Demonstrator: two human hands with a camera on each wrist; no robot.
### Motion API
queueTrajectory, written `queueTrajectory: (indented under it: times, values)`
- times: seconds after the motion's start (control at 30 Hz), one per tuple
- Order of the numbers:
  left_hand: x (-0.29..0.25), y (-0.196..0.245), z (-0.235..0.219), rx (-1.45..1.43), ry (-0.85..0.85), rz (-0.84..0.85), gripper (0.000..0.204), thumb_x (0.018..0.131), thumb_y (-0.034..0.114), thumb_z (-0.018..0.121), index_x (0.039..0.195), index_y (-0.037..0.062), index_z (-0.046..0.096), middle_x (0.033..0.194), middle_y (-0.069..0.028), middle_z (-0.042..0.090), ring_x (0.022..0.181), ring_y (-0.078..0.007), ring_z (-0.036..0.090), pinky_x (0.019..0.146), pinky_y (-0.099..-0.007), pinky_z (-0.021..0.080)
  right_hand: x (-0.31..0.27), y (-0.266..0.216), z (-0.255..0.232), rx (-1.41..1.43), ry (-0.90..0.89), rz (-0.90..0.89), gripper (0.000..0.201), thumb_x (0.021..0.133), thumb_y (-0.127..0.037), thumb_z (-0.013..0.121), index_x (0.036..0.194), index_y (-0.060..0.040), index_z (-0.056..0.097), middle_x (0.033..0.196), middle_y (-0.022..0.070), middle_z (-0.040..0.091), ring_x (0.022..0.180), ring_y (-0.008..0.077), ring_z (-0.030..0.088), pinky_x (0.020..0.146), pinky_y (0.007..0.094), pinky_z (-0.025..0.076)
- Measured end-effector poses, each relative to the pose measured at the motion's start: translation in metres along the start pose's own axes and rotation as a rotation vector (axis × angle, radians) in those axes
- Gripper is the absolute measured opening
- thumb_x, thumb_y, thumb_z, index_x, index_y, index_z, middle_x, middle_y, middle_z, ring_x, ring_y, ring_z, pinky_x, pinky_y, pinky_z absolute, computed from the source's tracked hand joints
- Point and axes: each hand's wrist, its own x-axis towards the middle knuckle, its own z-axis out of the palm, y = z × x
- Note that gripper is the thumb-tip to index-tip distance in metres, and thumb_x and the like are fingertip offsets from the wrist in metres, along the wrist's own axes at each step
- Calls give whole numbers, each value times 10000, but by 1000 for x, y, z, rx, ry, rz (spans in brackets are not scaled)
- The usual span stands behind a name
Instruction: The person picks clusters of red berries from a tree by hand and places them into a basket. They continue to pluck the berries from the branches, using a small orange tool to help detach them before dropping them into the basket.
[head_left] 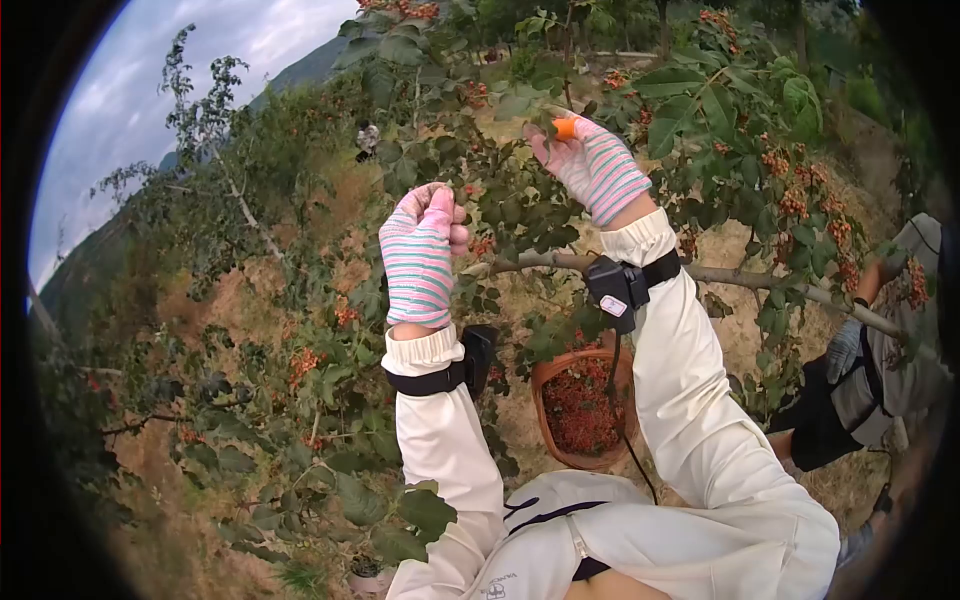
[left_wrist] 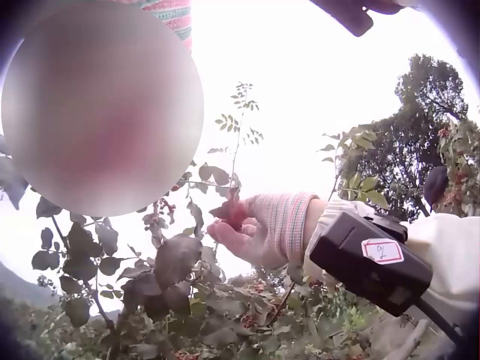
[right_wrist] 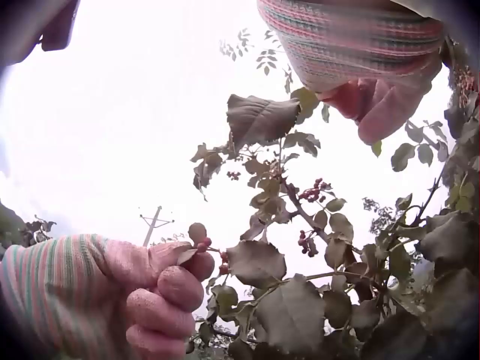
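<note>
My left hand (head_left: 425, 250), in a striped glove with bare fingertips, pinches a small sprig of red berries (right_wrist: 202, 244) between thumb and curled index finger, as the right wrist view shows. Leaves (right_wrist: 257, 262) of the shrub stand right beside those fingertips. Higher and to the right, my right hand (head_left: 598, 168) is raised among the foliage in a matching glove. An orange cap (head_left: 565, 129) sits on one of its digits. Its fingers (left_wrist: 229, 238) bend close to a leaf and a reddish spot in the left wrist view; I cannot tell if they hold it.
Below the hands stands an orange-brown basket (head_left: 539, 400) with picked red berries (head_left: 582, 410). A bare branch (head_left: 735, 277) crosses under my right forearm. Berry clusters (head_left: 795, 195) hang at the right. Another person (head_left: 890, 330) with a gloved hand is at the right edge.
</note>
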Motion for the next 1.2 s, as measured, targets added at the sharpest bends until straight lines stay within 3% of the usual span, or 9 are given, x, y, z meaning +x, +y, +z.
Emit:
queueTrajectory:
  times: [0.2, 0.7, 0.8, 0.87, 0.93, 0.97, 1.03, 1.13, 1.2]
  values:
    - [-17, 2, 14, -100, -170, -51, 212, 885, 203, 569, 966, 8, 586, 703, -7, 581, 542, -52, 519, 486, -185, 417, -80, 9, -21, 472, -200, 464, 336, 928, -245, 451, 1134, 20, 460, 1020, 177, 506, 734, 206, 502, 576, 278, 454]
    - [-28, -33, 38, 122, -139, -17, 150, 902, 151, 532, 945, 12, 565, 684, 10, 546, 514, -40, 461, 475, -180, 377, -142, 28, -59, -167, -100, -19, 321, 829, -53, 509, 1143, 5, 478, 947, 65, 548, 684, 106, 535, 573, 196, 476]
    - [-46, -10, 15, 374, -236, -77, 168, 877, 161, 565, 922, 0, 584, 651, 1, 556, 516, -52, 474, 484, -195, 388, -170, -4, -70, -902, -88, 341, 337, 810, -189, 635, 1089, -27, 537, 910, 60, 564, 704, 83, 519, 567, 207, 433]
    - [-56, -11, -15, 713, -242, -45, 181, 862, 152, 584, 947, -8, 593, 671, -9, 579, 534, -63, 502, 496, -204, 402, -204, -5, -104, -1173, -304, 233, 280, 819, -68, 550, 1098, -46, 557, 913, 41, 587, 656, 70, 522, 554, 220, 450]
    - [-68, -21, -40, 1214, -61, 255, 247, 796, 157, 653, 995, 17, 611, 745, -108, 597, 588, -166, 574, 600, -275, 469, -234, 12, -171, -1830, -419, 247, 327, 805, -138, 547, 1119, -46, 549, 1026, 177, 592, 922, 304, 582, 822, 371, 463]
    - [-66, -22, -40, 1215, -51, 250, 247, 796, 157, 653, 995, 17, 611, 745, -108, 597, 588, -166, 574, 600, -275, 469, -242, 19, -167, -2106, -319, 621, 405, 794, -184, 583, 1166, -41, 515, 1076, 203, 564, 960, 346, 567, 845, 406, 454]
    - [-59, -19, -30, 919, 62, 174, 275, 799, 169, 665, 1015, 6, 614, 775, -94, 609, 628, -145, 583, 634, -265, 470, -247, 24, -165, -2275, -322, 694, 470, 779, -219, 608, 1199, -42, 492, 1066, 210, 554, 958, 355, 563, 843, 408, 455]
    - [-24, -22, 5, 490, 115, 252, 281, 811, 159, 670, 1012, -32, 622, 850, -90, 657, 686, -103, 594, 657, -232, 475, -215, 11, -140, -1850, -340, 265, 470, 775, -209, 616, 1198, -37, 505, 1042, 210, 573, 951, 351, 569, 845, 385, 460]
    - [17, -35, 19, 707, 206, 335, 428, 793, 314, 666, 1054, -20, 613, 911, -167, 660, 834, -266, 635, 765, -333, 483, -192, -2, -83, -1443, -160, 169, 396, 782, -117, 596, 1162, -18, 540, 1023, 167, 612, 932, 213, 605, 809, 311, 479]
